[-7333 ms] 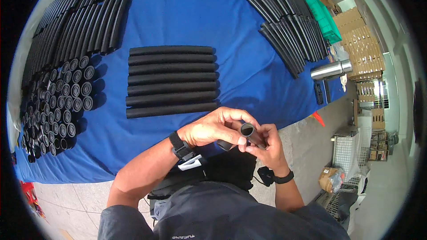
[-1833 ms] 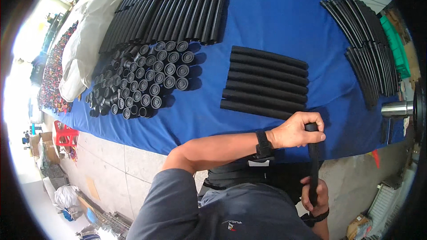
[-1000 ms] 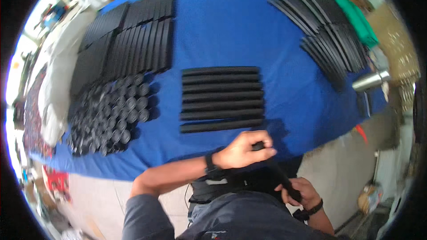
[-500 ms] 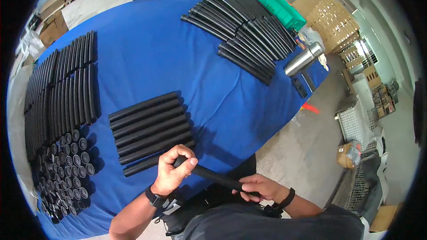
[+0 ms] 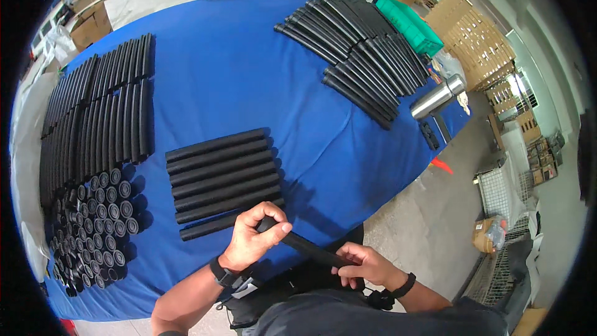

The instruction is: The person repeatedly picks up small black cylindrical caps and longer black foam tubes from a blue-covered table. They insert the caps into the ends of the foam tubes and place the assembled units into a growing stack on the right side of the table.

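In the head view, our landmark is the row of matte black tubes [image 5: 224,176] on the blue cloth [image 5: 214,74]. The black tube [image 5: 313,252] we have in hand hangs clear of the cloth, nearer our body and to the right of that row, slanting down from left to right. Our left hand [image 5: 254,234] curls thumb and fingers around its upper end, just beside the row's nearest tube; our right hand [image 5: 365,266] grips the lower end. Our hands are apart, joined only by the tube.

Half a second ago the grip was much the same; a second ago the tube sloped more steeply across the view. We judge this a slight shift of angle: the tube is still being handled, not laid down.

Left of the row cluster round ringed black caps [image 5: 99,227], with more black tubes [image 5: 102,118] beyond them. Far right of the row lie ribbed-looking black tubes [image 5: 367,56], a steel flask [image 5: 435,99] and a green crate [image 5: 407,25].
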`<state>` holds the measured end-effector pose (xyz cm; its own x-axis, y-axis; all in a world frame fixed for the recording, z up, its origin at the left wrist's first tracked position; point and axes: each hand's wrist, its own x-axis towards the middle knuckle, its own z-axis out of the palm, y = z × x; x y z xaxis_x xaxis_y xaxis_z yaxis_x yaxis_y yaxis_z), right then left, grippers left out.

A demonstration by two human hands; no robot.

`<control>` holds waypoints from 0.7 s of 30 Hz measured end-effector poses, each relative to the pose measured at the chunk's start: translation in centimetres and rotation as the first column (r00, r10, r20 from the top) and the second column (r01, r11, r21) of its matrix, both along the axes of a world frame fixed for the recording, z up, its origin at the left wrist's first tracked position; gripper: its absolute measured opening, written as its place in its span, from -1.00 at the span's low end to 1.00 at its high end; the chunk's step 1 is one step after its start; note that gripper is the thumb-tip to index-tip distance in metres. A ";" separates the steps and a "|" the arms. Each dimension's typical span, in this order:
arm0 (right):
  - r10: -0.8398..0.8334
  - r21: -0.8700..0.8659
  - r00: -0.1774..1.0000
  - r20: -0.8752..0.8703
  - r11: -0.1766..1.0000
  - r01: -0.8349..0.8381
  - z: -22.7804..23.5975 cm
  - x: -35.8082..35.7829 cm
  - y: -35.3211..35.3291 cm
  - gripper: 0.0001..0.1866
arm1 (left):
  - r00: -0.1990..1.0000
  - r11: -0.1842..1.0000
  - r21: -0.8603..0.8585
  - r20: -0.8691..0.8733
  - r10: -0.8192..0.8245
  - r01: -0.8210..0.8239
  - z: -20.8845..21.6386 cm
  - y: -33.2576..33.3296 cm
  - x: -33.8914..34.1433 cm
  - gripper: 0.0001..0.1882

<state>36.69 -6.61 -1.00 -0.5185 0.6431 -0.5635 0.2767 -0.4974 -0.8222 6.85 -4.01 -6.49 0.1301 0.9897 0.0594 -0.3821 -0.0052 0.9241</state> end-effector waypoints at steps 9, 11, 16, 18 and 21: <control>0.133 -0.321 0.990 -0.034 0.937 -0.137 1.0 2.1 1.8 -0.54 | 0.981 0.990 -0.007 -0.131 -0.141 0.141 0.7 -0.2 -0.1 -0.75; 0.162 -0.291 0.987 -0.005 0.944 -0.157 1.0 3.6 2.7 -0.61 | 0.939 0.967 -0.045 -0.230 -0.255 0.252 0.6 0.1 -0.4 -0.72; 0.230 -0.202 0.967 0.107 0.958 -0.205 0.4 5.8 4.0 -0.66 | 0.839 0.913 -0.057 -0.376 -0.394 0.404 0.9 0.5 0.0 -0.68; 0.233 -0.217 0.967 0.105 0.954 -0.207 0.7 5.6 4.3 -0.69 | 0.856 0.881 -0.201 -0.222 -0.467 0.429 1.4 0.5 -0.1 -0.69; 0.210 -0.216 0.977 0.047 0.957 -0.196 -0.2 5.6 3.9 -0.65 | 0.871 0.905 -0.149 -0.247 -0.424 0.398 1.1 0.4 -0.1 -0.71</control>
<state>42.25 -2.72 -1.18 -0.5812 0.3927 -0.7128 0.4419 -0.5832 -0.6816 6.76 -3.64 -5.38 0.5247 0.8424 -0.1230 -0.0696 0.1865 0.9800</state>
